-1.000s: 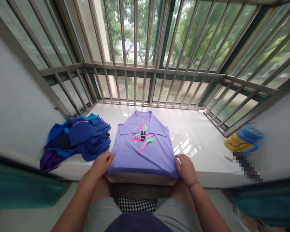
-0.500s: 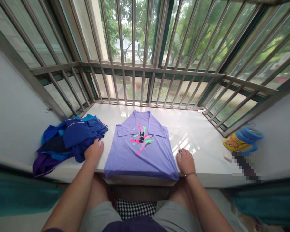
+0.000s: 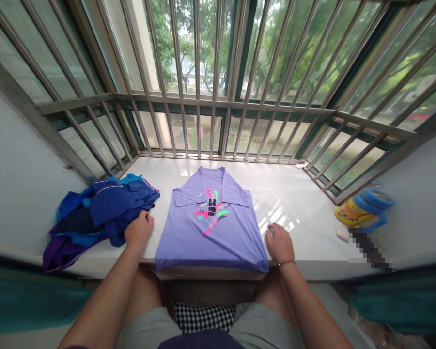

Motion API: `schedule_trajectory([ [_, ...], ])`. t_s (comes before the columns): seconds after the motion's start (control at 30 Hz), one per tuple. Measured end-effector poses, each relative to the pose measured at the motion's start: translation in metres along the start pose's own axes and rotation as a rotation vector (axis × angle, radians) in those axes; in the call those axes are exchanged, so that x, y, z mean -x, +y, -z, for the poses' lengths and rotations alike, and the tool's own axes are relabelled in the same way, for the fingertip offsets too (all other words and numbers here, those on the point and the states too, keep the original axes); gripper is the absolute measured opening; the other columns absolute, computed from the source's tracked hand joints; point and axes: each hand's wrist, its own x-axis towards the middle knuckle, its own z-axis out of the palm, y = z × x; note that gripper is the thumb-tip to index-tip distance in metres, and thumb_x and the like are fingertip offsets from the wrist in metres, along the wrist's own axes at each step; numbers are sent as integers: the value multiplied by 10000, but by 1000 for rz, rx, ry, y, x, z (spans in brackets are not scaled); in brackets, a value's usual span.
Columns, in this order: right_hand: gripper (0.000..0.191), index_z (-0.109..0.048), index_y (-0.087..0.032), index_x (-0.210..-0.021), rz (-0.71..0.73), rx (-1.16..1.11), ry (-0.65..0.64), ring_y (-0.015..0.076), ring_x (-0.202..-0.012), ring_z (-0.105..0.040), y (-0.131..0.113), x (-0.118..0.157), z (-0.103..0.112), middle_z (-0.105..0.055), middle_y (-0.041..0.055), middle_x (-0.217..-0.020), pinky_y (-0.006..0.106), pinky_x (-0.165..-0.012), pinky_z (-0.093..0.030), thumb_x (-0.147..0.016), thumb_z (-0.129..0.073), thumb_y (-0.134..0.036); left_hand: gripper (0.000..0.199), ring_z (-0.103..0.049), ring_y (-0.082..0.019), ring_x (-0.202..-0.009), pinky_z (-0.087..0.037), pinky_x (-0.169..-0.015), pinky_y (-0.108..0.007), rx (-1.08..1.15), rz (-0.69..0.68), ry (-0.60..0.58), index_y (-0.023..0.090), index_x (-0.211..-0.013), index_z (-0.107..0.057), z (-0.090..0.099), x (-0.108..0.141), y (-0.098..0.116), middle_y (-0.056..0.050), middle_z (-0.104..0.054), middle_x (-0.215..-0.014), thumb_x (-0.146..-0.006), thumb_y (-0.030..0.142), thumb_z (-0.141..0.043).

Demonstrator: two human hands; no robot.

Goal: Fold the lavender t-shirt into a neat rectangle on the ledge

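A lavender T-shirt (image 3: pixel 187 237) with a pink, green and black print lies flat on the white sill, its sleeves folded inward over the front and its hem hanging slightly over the edge. My left hand (image 3: pixel 140 230) rests with curled fingers to its left, against the near right side of a heap of blue and purple clothes (image 3: pixel 111 208). No cloth shows in that hand. On the other side, my right hand (image 3: pixel 280 243) lies on the sill just beside the shirt's lower right edge. Its fingers are curled too, with nothing visible in them.
Metal window bars (image 3: pixel 198 77) close off the back of the sill (image 3: pixel 294 208). At the right stands a yellow and blue cup with a handle (image 3: pixel 363 208), beside a small pale block (image 3: pixel 342 235) and a blurred-out dark item. Teal curtains (image 3: pixel 29 305) hang at both sides.
The fingers of my left hand have curled in, where they reached toward the clothes heap before. The view has shifted slightly. The shirt and my right hand stay in place.
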Motion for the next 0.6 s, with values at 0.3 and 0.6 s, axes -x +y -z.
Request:
schedule_trajectory([
  [0.3, 554, -585, -23, -1419, -88, -58, 158, 374, -1400, -532, 4, 3, -4, -584, 288, -1457, 554, -1180, -471, -982, -497, -351, 461, -760, -393, -906, -530, -744, -428, -15, 9, -6, 229, -1230, -665, 1, -1, 3, -187, -786, -979, -1054, 436, -293],
  [0.6, 544, -597, -70, -1426, -131, -94, 131, 351, -1334, -552, 6, 3, -6, -624, 243, -1378, 527, -1183, -442, -968, -489, -342, 461, -759, -378, -869, -523, -735, -414, -27, 9, -6, 217, -1219, -666, 3, -1, 6, -184, -779, -937, -1062, 427, -287],
])
